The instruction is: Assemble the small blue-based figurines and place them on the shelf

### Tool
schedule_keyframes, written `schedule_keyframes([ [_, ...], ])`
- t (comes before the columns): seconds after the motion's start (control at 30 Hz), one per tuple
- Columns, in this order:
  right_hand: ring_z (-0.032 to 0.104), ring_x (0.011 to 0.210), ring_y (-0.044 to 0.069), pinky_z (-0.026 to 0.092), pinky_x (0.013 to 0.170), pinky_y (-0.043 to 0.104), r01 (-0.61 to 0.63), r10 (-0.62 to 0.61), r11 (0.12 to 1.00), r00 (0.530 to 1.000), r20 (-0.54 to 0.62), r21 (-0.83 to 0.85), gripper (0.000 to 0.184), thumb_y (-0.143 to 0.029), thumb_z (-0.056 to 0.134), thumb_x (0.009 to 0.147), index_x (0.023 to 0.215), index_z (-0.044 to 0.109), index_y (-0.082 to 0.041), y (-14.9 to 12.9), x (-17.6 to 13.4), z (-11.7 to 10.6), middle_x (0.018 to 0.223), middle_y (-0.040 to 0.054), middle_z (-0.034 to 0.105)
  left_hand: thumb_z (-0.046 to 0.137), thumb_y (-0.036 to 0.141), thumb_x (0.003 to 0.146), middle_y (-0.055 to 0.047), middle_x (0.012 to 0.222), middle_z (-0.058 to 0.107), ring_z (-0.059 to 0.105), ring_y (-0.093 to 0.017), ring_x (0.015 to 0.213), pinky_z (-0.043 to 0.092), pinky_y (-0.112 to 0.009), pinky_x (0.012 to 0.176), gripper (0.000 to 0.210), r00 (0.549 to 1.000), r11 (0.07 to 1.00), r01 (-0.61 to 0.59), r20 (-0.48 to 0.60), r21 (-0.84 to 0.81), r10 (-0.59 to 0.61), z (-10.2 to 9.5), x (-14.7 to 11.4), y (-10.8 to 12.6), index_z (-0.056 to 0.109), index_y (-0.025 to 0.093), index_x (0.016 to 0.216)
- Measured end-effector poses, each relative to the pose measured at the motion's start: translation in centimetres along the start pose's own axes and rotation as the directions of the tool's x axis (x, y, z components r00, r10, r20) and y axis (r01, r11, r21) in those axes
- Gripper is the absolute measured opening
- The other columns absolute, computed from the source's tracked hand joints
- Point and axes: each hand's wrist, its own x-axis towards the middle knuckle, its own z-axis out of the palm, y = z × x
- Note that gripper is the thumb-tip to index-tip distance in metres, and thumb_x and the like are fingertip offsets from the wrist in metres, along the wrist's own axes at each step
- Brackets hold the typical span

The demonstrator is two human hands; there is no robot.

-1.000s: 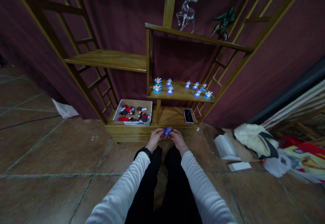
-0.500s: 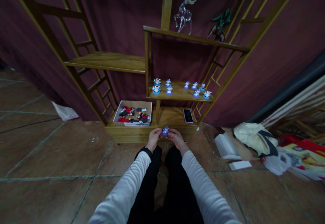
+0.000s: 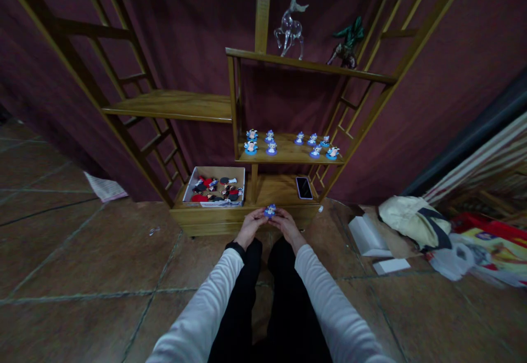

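Observation:
A small purple-and-white figurine (image 3: 270,210) on a round base is held between both hands in front of the low cabinet edge. My left hand (image 3: 250,227) grips it from the left, and my right hand (image 3: 287,225) from the right; both are closed on its base. Beyond them, several similar figurines (image 3: 271,148) stand upright on the middle shelf (image 3: 286,155), some purple, some with light-blue bases. An open cardboard box (image 3: 188,191) on the lower left board holds several red and black figurines, lying jumbled.
A phone (image 3: 304,188) lies on the lower right board. A clear deer statuette (image 3: 290,31) and a green-and-brown statuette (image 3: 348,44) stand on the upper shelf. On the floor at right are white boxes (image 3: 369,236), a cream bag (image 3: 411,220) and plastic bags (image 3: 455,258).
Both hands have tilted the figurine more upright, so its base now faces down. The view has shifted slightly.

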Motion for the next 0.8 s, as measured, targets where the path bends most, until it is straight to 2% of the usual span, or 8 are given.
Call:
schedule_keyframes([
  [0.17,0.064,0.079,0.018,0.050,0.080,0.036,-0.011,0.011,1.000,1.000,0.028,0.012,0.036,-0.028,0.077,0.055,0.086,0.063,-0.018,-0.3,-0.3,0.2,0.086,0.0034,0.067,0.078,0.026,0.055,-0.009,0.088,0.069,0.061,-0.015,0.073,0.045,-0.027,0.070,0.050,1.000,1.000,0.013,-0.001,-0.008,-0.013,-0.1,0.1,0.0,0.065,0.012,0.102],
  [0.43,0.063,0.076,0.017,0.050,0.079,0.035,0.004,-0.004,1.000,1.000,0.005,-0.007,0.038,-0.030,0.077,0.054,0.086,0.061,-0.019,-0.3,-0.3,0.2,0.081,0.0015,0.066,0.077,0.019,0.056,-0.007,0.082,0.068,0.062,-0.013,0.071,0.046,-0.027,0.073,0.049,0.998,0.996,0.062,0.009,-0.066,-0.062,0.4,-0.4,0.7,0.064,0.013,0.102],
  [0.63,0.062,0.074,0.014,0.048,0.076,0.032,0.005,-0.005,1.000,1.000,0.016,-0.029,0.041,-0.030,0.078,0.053,0.087,0.059,-0.020,-0.3,-0.3,0.1,0.080,0.0001,0.065,0.076,0.019,0.058,-0.007,0.086,0.068,0.061,-0.013,0.073,0.045,-0.026,0.072,0.050,0.995,0.998,0.063,0.081,-0.025,-0.061,0.4,-0.5,0.9,0.063,0.013,0.105],
  [0.8,0.061,0.072,0.013,0.047,0.073,0.030,0.011,-0.009,0.997,1.000,0.024,-0.073,0.041,-0.031,0.077,0.054,0.089,0.059,-0.021,-0.5,-0.7,0.3,0.081,0.0003,0.065,0.077,0.021,0.055,-0.007,0.084,0.068,0.061,-0.013,0.071,0.044,-0.025,0.070,0.048,0.994,0.998,0.060,0.088,0.005,-0.060,0.4,-0.7,1.2,0.065,0.012,0.100],
])
